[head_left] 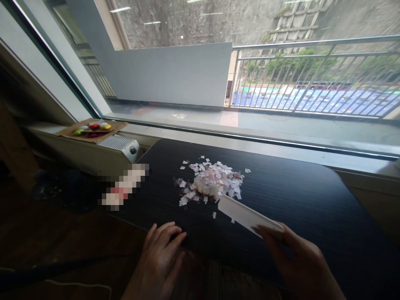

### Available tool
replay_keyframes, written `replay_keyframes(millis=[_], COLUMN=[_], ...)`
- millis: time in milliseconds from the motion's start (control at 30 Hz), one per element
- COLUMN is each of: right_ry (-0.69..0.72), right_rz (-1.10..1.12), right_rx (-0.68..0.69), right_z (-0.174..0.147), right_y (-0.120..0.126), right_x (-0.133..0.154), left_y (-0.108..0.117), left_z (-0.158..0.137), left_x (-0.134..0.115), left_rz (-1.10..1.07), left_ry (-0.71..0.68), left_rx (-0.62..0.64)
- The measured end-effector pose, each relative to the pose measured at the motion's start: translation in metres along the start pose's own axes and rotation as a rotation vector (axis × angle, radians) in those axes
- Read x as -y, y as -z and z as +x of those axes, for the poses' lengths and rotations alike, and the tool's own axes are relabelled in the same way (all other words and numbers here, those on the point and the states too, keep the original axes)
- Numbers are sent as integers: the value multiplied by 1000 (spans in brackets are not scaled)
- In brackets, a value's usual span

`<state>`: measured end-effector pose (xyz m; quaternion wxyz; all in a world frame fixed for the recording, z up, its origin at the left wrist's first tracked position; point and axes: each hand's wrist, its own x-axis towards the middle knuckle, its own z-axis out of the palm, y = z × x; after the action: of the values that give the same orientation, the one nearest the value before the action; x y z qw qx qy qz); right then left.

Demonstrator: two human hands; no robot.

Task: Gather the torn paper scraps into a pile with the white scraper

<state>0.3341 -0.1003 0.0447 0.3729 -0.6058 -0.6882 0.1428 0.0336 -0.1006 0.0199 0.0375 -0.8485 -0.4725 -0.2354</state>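
My right hand [296, 254] grips one end of a long, white, flat blade-like tool [243, 212]. The tool's far end points to the upper left and reaches the near edge of a heap of small paper scraps [215, 181]. White and pinkish pieces make up the heap, and a few loose scraps lie around it on the black table [281, 183]. At the table's front edge rests my left hand [164, 246], open, its fingers stretched and slightly bent, with nothing in them. The tool's handle end is partly hidden by my right hand.
A pixelated patch [126, 187] covers something at the table's left edge. Beyond it, a sill holds brown paper [117, 125] with colourful items and a white ribbed appliance [123, 146]. A large window [193, 121] runs along the table's far side.
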Motion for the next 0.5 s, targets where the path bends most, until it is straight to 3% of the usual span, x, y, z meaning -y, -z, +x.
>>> replay_keyframes(millis=[100,300,500], right_ry=[-10,5,-2], right_rz=[-18,40,28], right_rx=[-9,145,120], right_z=[1,0,-6], right_y=[0,-3,-1], right_x=[1,4,5], left_y=[0,1,3], left_z=[0,1,3], left_x=[0,-1,-4], left_rz=[-5,12,16], left_ry=[-6,-15,-14], left_rx=[3,-5,-2])
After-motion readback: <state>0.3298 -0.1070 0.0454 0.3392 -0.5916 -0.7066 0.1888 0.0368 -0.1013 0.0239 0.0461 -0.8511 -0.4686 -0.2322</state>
